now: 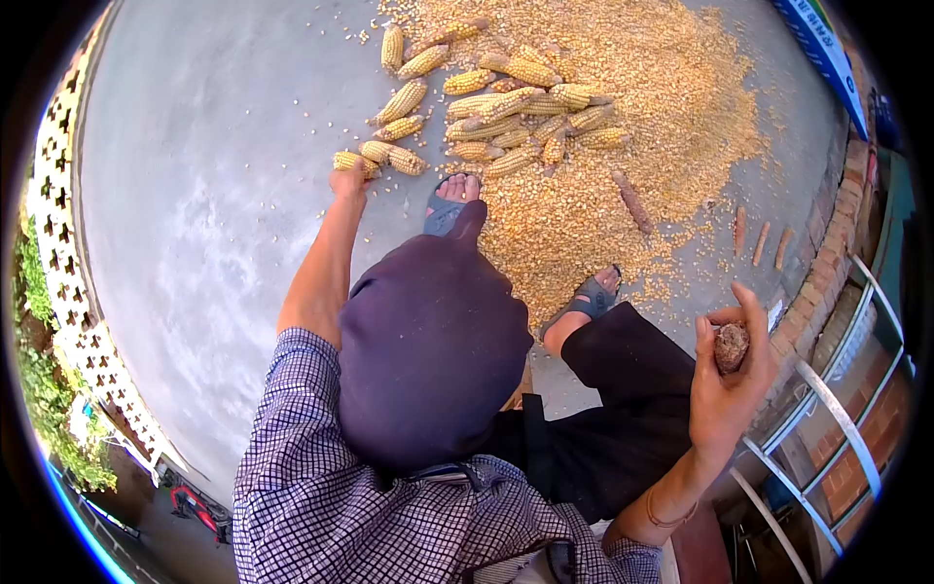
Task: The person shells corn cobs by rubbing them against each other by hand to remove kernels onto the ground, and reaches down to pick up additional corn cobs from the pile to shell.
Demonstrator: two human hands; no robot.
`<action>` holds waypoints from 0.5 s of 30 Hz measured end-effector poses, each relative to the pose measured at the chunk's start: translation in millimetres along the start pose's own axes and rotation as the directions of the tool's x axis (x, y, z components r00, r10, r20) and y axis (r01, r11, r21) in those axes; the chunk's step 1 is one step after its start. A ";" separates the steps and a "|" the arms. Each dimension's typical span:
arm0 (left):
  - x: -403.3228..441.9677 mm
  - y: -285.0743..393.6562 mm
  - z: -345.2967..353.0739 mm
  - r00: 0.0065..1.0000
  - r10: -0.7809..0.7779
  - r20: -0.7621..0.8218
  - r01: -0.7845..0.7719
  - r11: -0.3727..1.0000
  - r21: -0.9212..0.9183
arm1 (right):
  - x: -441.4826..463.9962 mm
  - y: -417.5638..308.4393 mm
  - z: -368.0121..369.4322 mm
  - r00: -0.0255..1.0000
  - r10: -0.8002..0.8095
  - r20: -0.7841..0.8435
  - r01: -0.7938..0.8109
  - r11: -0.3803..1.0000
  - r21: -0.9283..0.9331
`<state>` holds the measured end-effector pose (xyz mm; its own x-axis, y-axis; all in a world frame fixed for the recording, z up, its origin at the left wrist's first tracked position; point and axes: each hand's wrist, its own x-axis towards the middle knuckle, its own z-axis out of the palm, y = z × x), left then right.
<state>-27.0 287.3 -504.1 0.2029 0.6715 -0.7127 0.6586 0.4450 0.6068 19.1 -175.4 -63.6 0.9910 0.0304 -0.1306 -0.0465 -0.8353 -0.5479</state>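
My left hand [347, 182] reaches out to the left side and is closed on the near end of an ear of corn [358, 164] on the concrete. Two more ears of corn [393, 156] lie just right of it. My right hand [732, 389] is raised at the right, its fingers curled around a brown corncob [731, 347] seen end-on. Its length is hidden in the palm. Ahead of my feet is a pile of yellow ears [525, 105], several of them partly on loose kernels.
Loose corn kernels [671, 117] spread widely over the concrete floor [214, 195]. A bare cob [632, 201] lies on them, and several thin cobs [759, 243] lie to the right. A low brick edge [827, 253] and a metal frame [837, 409] stand at the right. My sandaled feet [589, 297] flank the kernels.
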 end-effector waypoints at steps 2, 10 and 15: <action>-2.4 5.4 -7.0 0.997 -0.053 0.061 0.059 0.993 -0.103 | 0.0 -0.4 -1.2 1.000 -0.022 0.001 0.022 1.000 -0.016; -139.6 113.9 -30.0 0.625 0.391 0.676 -0.050 0.884 -0.465 | -2.2 -5.6 -6.9 0.999 -0.026 -0.038 0.027 0.999 0.018; -303.2 225.4 -11.7 0.349 0.577 0.739 -0.176 0.814 -0.553 | -6.3 -7.5 -19.7 0.986 -0.136 -0.096 0.140 0.990 0.031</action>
<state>51.5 190.9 -147.1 0.9859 0.0534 -0.1585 0.0999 0.5722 0.8140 15.7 -180.2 -42.3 0.9955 0.0911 0.0254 0.0886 -0.8055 -0.5860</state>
